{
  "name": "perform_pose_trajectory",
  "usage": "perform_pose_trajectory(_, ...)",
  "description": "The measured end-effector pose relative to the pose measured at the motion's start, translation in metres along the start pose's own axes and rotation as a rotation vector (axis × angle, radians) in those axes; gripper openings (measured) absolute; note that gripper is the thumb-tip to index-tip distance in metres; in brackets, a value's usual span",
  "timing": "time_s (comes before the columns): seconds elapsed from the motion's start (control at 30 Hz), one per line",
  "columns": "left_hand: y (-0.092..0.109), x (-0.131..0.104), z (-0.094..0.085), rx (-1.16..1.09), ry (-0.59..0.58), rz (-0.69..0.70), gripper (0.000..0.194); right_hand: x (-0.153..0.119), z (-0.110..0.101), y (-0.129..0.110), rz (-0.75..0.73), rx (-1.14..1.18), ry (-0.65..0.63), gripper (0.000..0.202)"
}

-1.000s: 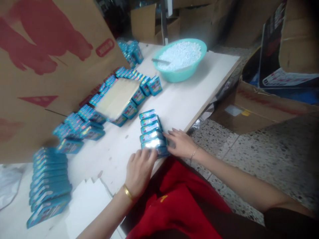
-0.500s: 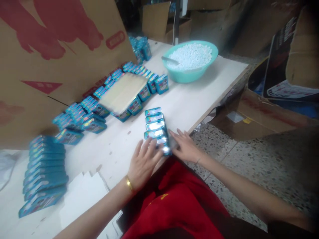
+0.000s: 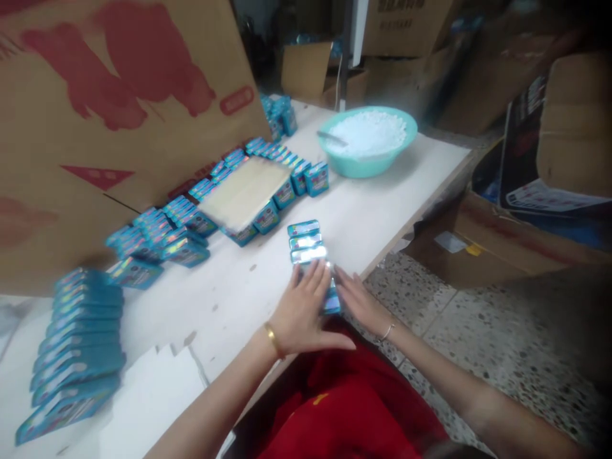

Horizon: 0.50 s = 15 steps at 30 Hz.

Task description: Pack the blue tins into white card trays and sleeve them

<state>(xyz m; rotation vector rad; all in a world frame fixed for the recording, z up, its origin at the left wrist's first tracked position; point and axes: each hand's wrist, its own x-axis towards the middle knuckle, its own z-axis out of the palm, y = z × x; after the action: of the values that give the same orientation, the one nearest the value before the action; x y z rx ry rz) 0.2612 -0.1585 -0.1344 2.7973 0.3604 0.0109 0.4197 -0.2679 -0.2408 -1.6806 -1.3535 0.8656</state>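
Note:
A short row of small blue tins (image 3: 306,241) with shiny tops stands at the table's near edge. Over the nearer part of that row lies my left hand (image 3: 306,303), its fingers stretched out and its thumb spread toward my body. It hides some of the tins. Along the row's right side, my right hand (image 3: 361,303) rests with fingers extended, touching or very close to the tins. Neither hand is wrapped around anything. A gold bracelet circles my left wrist, a thin one my right.
Rows of blue boxes (image 3: 186,252) stand along a large carton (image 3: 157,146), with a pale board (image 3: 246,191) on some. A longer row (image 3: 79,344) is at left, near white sheets (image 3: 153,395). A turquoise basin (image 3: 363,167) holds white pieces. Open cartons (image 3: 516,236) sit right.
My left hand has slid right and forward over the tins, its thumb now spread out. My right hand stays beside the row. The camera view has shifted slightly.

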Motion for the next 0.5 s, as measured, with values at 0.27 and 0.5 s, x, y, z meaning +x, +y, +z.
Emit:
perform_pose_trajectory(0.27,-0.034,0.005,-0.018,-0.237,0.008,-0.044,0.086,0.001,0.001,-0.004,0.01,0.108,0.2,0.054)
perform_pose_trajectory(0.5,-0.089,-0.009,-0.05,-0.497,0.759,-0.569,0.034,0.156,-0.035,-0.093,-0.417,-0.105,0.324,0.022)
